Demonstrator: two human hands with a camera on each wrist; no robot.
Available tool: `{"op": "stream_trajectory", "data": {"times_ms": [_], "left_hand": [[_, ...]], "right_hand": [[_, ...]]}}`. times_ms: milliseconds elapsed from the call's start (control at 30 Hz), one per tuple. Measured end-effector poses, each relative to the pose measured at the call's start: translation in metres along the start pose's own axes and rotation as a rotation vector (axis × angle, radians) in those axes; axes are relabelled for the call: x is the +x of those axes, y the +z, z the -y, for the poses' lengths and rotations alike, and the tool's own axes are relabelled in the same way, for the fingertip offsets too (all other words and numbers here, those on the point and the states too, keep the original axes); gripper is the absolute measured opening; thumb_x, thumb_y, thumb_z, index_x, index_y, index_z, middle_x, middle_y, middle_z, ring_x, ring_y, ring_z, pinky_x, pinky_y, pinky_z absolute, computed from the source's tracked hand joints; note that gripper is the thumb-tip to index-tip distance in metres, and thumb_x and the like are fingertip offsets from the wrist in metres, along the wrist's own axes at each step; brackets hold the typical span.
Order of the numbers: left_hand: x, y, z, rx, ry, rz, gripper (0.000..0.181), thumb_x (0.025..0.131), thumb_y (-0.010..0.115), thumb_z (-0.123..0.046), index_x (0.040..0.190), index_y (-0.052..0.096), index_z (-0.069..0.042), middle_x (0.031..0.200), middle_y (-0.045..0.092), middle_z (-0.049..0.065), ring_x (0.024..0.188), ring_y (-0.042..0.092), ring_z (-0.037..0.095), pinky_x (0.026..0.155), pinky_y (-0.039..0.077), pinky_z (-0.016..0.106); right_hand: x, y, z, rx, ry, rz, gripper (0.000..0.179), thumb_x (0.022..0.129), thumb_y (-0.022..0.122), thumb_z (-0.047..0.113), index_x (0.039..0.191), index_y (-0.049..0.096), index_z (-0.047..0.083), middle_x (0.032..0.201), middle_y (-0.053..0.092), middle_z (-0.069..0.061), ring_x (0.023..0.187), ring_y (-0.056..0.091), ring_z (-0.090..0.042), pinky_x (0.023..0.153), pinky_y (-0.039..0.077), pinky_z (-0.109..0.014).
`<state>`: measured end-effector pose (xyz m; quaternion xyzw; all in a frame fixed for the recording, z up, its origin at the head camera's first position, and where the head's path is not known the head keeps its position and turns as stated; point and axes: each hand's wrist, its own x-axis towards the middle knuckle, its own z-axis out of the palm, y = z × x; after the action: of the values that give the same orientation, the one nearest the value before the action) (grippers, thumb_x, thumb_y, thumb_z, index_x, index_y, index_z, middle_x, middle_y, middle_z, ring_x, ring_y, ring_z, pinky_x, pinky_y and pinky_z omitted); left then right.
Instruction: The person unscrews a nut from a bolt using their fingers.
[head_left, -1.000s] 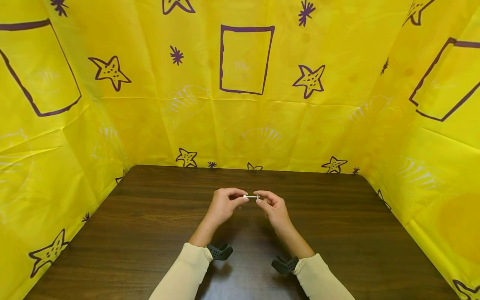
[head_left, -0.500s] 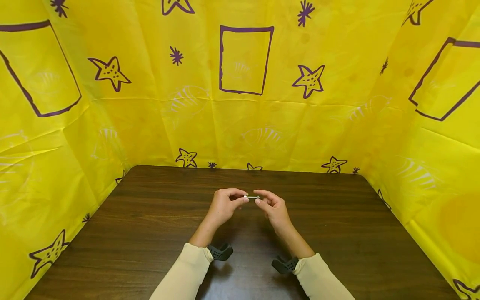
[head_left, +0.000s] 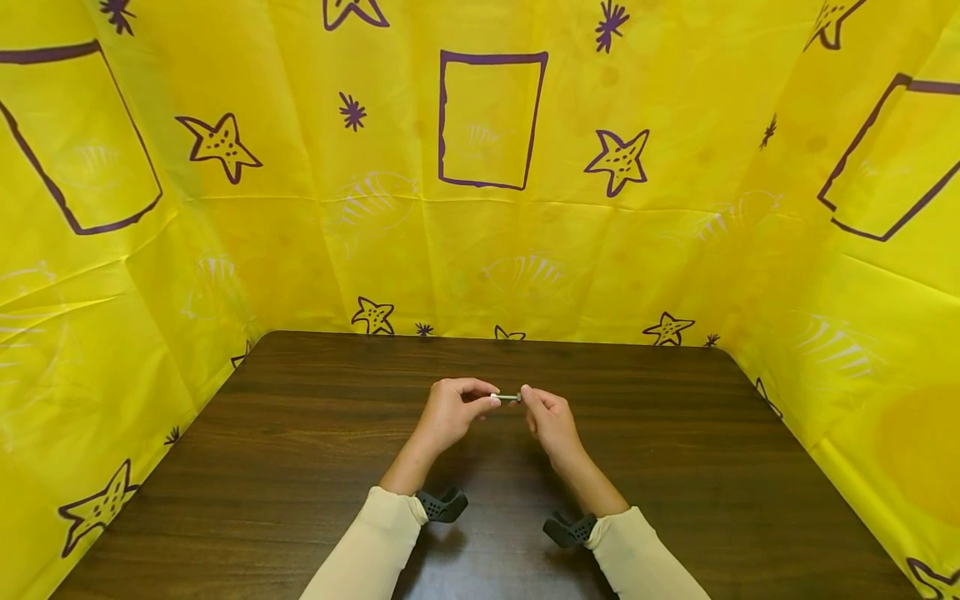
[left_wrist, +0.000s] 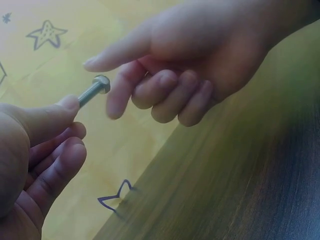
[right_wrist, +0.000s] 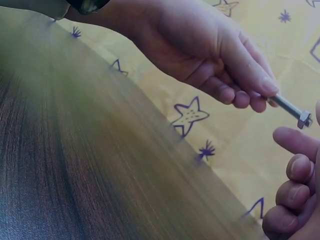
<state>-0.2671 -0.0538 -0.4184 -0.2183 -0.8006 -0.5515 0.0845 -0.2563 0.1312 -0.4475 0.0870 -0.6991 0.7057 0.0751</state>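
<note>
A silvery bolt (head_left: 507, 397) with a hex nut (right_wrist: 304, 119) near its right end lies almost level between the two hands. My left hand (head_left: 448, 411) pinches its other end between thumb and index finger, which hide that end. My right hand (head_left: 550, 419) is just right of the nut. In the left wrist view, the right thumb (left_wrist: 97, 62) and index finger (left_wrist: 120, 92) are spread on either side of the nut, with a gap showing at the thumb. The other right fingers curl loosely toward the palm.
Below the hands is a dark wood-grain table (head_left: 300, 450). Yellow cloth (head_left: 480, 250) printed with starfish and fish surrounds its far side and both flanks. A dark band (head_left: 442, 505) sits on the left wrist, another band (head_left: 570, 530) on the right.
My right thumb and index finger have shifted from around the nut, the thumb swinging up and away. The bolt has moved very slightly right and toward me, still held by my left hand.
</note>
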Motion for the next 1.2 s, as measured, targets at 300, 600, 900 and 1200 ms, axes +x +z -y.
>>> {"op": "stream_trajectory", "data": {"times_ms": [300,600,900,1200], "left_hand": [[-0.001,0.000,-0.001,0.001,0.010,0.008,0.009,0.083,0.077,-0.005,0.091,0.076,-0.004,0.076,0.070,0.003,0.061,0.065,0.034,0.053,0.051,0.027],[0.000,-0.001,0.000,-0.011,-0.002,0.010,0.012,0.084,0.076,-0.007,0.094,0.075,-0.001,0.078,0.070,0.004,0.063,0.065,0.038,0.053,0.051,0.027],[-0.001,0.000,0.000,-0.015,-0.003,-0.005,0.010,0.083,0.077,-0.008,0.092,0.076,-0.003,0.077,0.070,0.004,0.063,0.065,0.035,0.053,0.051,0.026],[0.001,0.000,0.003,-0.010,0.010,-0.015,0.008,0.083,0.077,-0.008,0.091,0.076,-0.005,0.078,0.071,0.004,0.059,0.065,0.024,0.058,0.055,0.044]], "right_hand": [[-0.001,0.000,0.001,-0.007,0.032,0.014,0.044,0.101,0.055,0.021,0.075,0.061,-0.014,0.048,0.036,0.003,0.042,0.028,-0.008,0.041,0.021,-0.021],[-0.009,0.004,0.024,0.023,0.030,0.044,0.035,0.100,0.056,0.012,0.088,0.059,-0.021,0.052,0.037,0.000,0.043,0.030,-0.006,0.043,0.023,-0.020],[-0.003,0.000,0.001,0.146,-0.006,0.038,0.015,0.096,0.062,0.010,0.081,0.068,0.010,0.054,0.039,0.002,0.042,0.031,-0.006,0.041,0.023,-0.020],[-0.003,-0.003,-0.001,0.193,-0.058,0.105,0.027,0.095,0.062,0.008,0.108,0.060,-0.016,0.055,0.038,0.003,0.043,0.029,-0.006,0.041,0.023,-0.020]]}}
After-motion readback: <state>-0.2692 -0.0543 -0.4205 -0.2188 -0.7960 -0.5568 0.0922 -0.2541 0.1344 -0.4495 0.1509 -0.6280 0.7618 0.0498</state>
